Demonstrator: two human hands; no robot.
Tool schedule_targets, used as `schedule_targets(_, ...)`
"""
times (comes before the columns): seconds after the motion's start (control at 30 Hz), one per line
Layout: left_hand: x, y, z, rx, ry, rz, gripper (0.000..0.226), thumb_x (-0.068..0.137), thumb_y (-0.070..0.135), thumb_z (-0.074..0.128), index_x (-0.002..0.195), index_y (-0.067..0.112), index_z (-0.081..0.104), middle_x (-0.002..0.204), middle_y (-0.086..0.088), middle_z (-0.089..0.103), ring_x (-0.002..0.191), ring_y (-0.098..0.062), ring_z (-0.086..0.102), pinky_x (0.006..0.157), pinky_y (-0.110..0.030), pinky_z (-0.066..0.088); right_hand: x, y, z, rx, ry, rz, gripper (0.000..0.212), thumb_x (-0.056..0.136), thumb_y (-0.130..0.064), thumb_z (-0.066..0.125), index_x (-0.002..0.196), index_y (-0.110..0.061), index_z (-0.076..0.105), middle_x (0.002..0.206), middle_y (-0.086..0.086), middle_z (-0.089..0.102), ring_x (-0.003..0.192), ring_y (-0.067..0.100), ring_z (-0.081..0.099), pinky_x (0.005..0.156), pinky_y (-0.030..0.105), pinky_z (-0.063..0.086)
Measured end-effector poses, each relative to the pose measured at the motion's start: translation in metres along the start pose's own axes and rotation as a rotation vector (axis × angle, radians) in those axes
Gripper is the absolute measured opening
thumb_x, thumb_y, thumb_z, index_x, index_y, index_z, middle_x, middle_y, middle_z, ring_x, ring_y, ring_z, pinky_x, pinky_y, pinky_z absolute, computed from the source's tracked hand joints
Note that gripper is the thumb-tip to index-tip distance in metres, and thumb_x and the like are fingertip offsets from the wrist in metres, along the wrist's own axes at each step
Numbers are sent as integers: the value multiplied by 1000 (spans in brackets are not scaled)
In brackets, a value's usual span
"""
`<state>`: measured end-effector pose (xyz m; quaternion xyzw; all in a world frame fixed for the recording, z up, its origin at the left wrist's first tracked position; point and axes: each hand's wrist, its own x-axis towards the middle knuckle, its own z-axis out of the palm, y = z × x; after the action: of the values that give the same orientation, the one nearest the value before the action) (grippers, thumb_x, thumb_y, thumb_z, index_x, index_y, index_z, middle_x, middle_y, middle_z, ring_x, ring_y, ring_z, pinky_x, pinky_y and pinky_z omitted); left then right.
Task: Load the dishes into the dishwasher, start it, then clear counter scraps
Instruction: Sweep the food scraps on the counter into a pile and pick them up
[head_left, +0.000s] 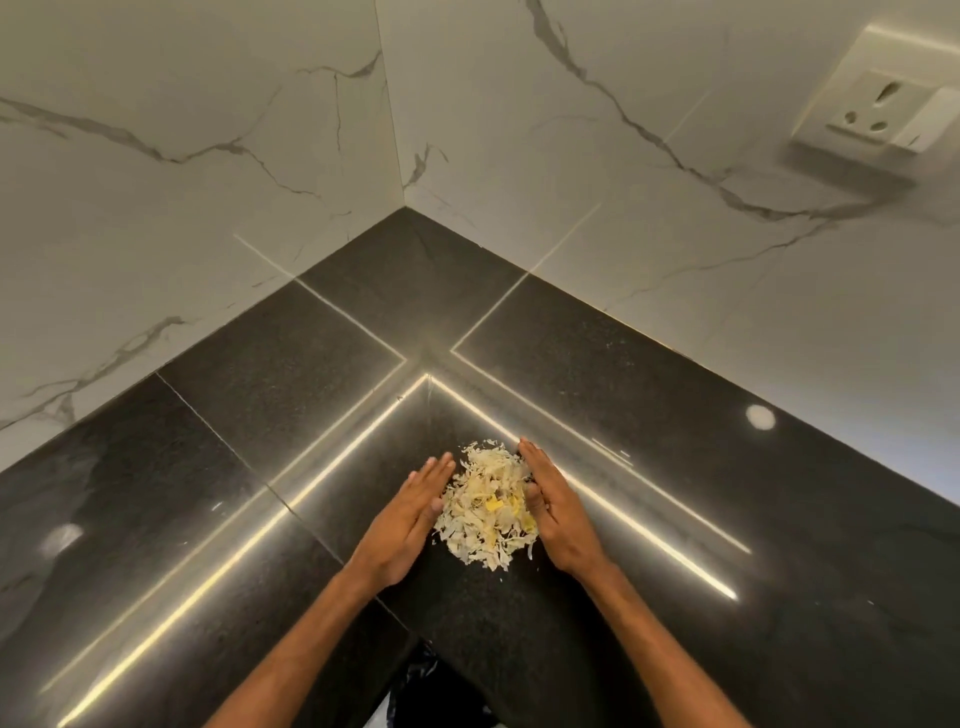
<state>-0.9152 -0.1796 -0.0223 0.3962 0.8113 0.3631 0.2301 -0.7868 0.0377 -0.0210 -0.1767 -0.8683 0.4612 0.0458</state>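
Your L hand (410, 514) & R hand (558, 512) — flat, wide grip, holding nothing — touch the scraps pile (485, 512) on the counter (675, 597).

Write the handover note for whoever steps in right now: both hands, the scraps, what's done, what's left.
Left hand: open, fingers straight, pressed against the left side of the scrap pile.
Right hand: open, cupping the pile's right side.
Scraps: one heap of pale shreds with a few yellow bits, on the black counter in front of the wall corner.
Done: scraps lie in a single heap.
Left: lift the heap off the counter and bin it. The dishwasher is out of view, so its state is unknown.
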Motion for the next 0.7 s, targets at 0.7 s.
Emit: schedule_targets(0.7, 17, 45, 22, -847, 340, -314, 71, 98, 59, 26, 156, 18, 25, 159, 7, 32, 140, 0, 37, 118, -27, 27, 14, -30, 62, -662, 67, -359, 44, 90, -34, 53, 132, -22, 48, 134, 3, 52, 121, 22, 50, 100, 39, 48)
